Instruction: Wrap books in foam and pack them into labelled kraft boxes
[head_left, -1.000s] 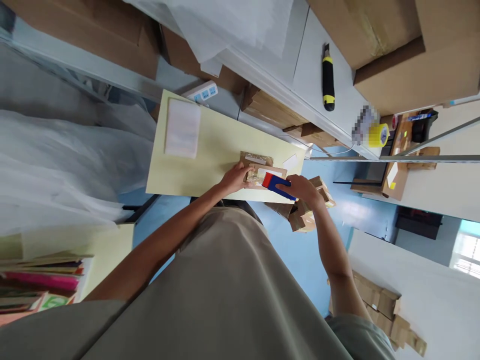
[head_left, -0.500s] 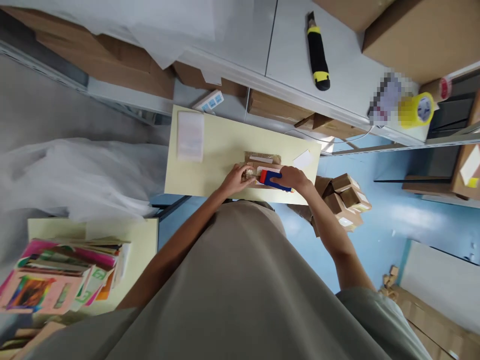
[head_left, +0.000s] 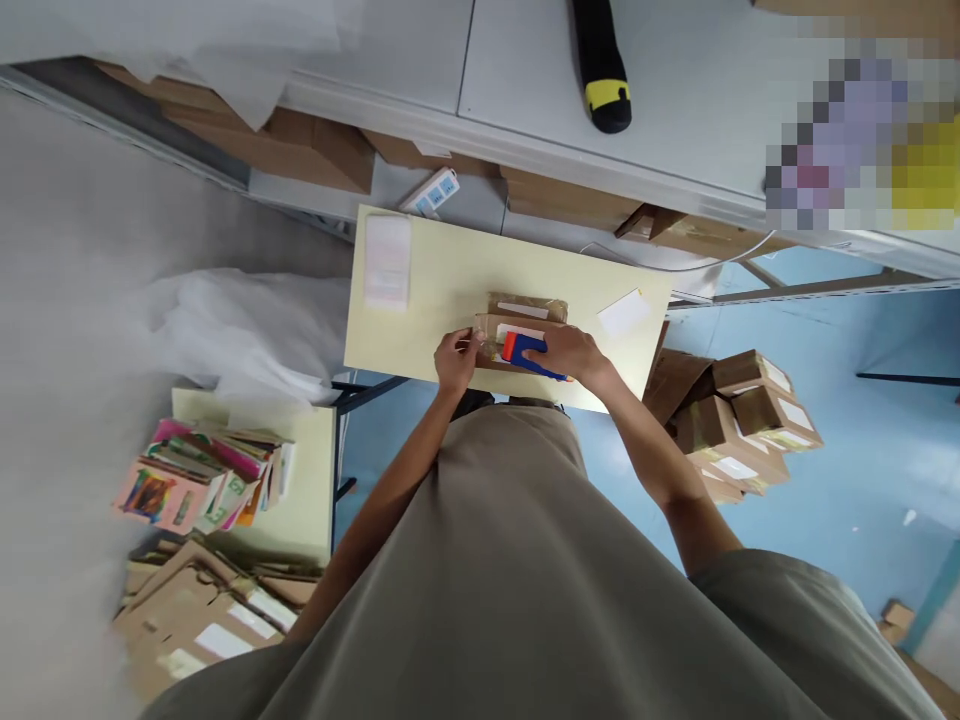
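Two small brown cardboard parcels [head_left: 527, 308] with white labels lie on a pale yellow table [head_left: 450, 290]. My right hand [head_left: 568, 351] is closed round a blue and red tape dispenser [head_left: 525, 355] pressed on the nearer parcel. My left hand [head_left: 454, 358] is at that parcel's left end, its fingers pinched on what looks like a strip of clear tape.
A stack of white sheets [head_left: 387, 260] and a white label [head_left: 624, 312] lie on the table. A yellow-black utility knife [head_left: 600, 70] sits on the grey shelf above. More labelled parcels [head_left: 739, 420] are piled on the blue floor at right, books [head_left: 202, 475] at left.
My left hand has slid off the parcel's top to its left end. The dispenser has moved left along the parcel. The view has tilted down, showing more floor and books.
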